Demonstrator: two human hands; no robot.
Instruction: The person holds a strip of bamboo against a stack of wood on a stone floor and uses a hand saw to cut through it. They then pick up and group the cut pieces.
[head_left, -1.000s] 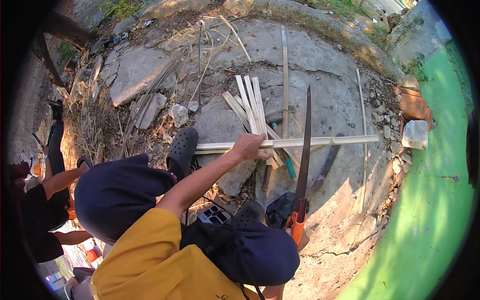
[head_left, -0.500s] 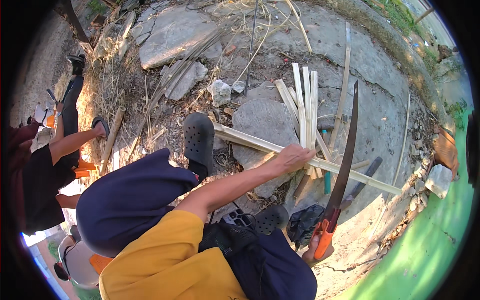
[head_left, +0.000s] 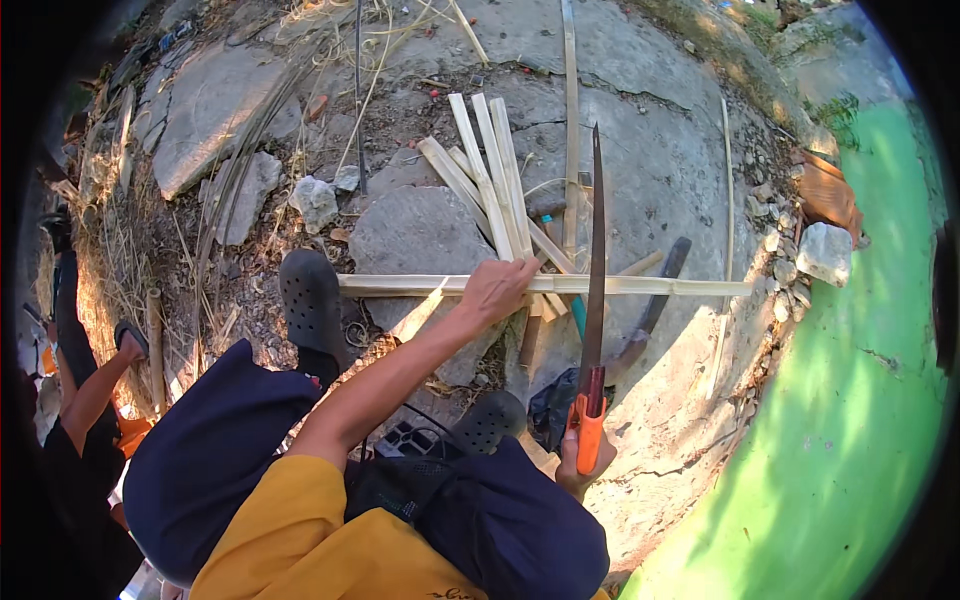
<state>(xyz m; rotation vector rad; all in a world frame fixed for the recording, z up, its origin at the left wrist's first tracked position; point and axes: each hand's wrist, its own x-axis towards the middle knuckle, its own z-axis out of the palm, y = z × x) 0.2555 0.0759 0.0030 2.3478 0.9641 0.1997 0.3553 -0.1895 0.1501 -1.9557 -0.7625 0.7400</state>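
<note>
My left hand point(head_left: 497, 287) is closed round a long pale bamboo slat point(head_left: 650, 286), which lies crosswise from beside my left shoe point(head_left: 312, 302) to the stones at the right. Several shorter pale slats point(head_left: 488, 170) fan out just beyond that hand, their near ends by its fingers. A handsaw point(head_left: 597, 260) with an orange handle is in my right hand point(head_left: 588, 458), fingers wrapped round the grip. Its long dark blade points away from me and crosses over the slat in the picture; whether they touch I cannot tell.
A dark club-like tool point(head_left: 660, 300) and a teal rod point(head_left: 579, 315) lie around the slat. My right shoe point(head_left: 488, 420) sits beside a black bag point(head_left: 552, 412). Broken concrete slabs point(head_left: 215, 110) and rocks point(head_left: 314, 203) cover the far left. Another person point(head_left: 85, 400) is at the left edge.
The view has turned, shifting the scene leftward. The slat, slanted before, now lies level across the view, and the saw blade stands more upright. Both hands keep their holds.
</note>
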